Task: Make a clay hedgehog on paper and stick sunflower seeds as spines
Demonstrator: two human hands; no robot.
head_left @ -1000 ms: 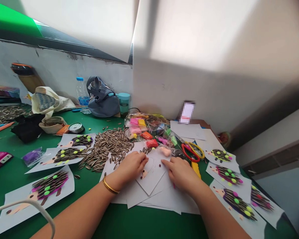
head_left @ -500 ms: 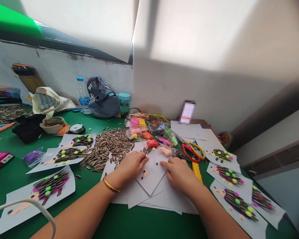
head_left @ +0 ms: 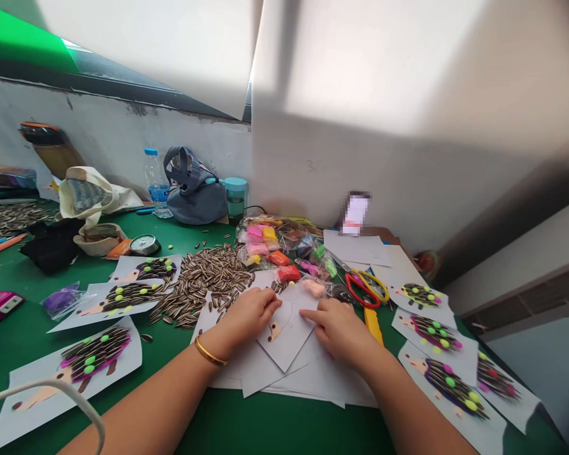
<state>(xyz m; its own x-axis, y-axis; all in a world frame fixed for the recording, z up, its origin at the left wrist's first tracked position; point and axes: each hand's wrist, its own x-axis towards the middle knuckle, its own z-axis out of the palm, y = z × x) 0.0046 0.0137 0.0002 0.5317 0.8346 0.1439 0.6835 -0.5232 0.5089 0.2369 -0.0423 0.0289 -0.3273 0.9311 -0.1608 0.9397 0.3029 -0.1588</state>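
Note:
A white sheet (head_left: 284, 354) lies before me with a pencilled hedgehog outline and a peach clay face (head_left: 275, 331) with dark dots for eye and nose. My left hand (head_left: 252, 315) rests on the sheet's left side, thumb and fingers pressed together; whatever is between them is hidden. From the right, my right hand (head_left: 337, 325) touches the drawing with its stretched index fingertip, the other fingers bent and holding nothing visible. More white paper (head_left: 322, 379) lies beneath. Just beyond the hands are a pile of sunflower seeds (head_left: 213, 275) and bagged coloured clay (head_left: 270, 246).
Scissors (head_left: 360, 291) and a yellow-handled tool (head_left: 373, 325) lie right of my hands. Finished hedgehog pictures (head_left: 448, 385) flank both sides. Toward the wall stand a grey-blue bag (head_left: 196, 199), a water bottle (head_left: 155, 180), a teal-lidded cup (head_left: 236, 196) and a phone (head_left: 355, 213).
My right index fingertip has moved slightly left onto the spot where a small dark dot lay; the dot is now out of sight. My left hand has stayed put.

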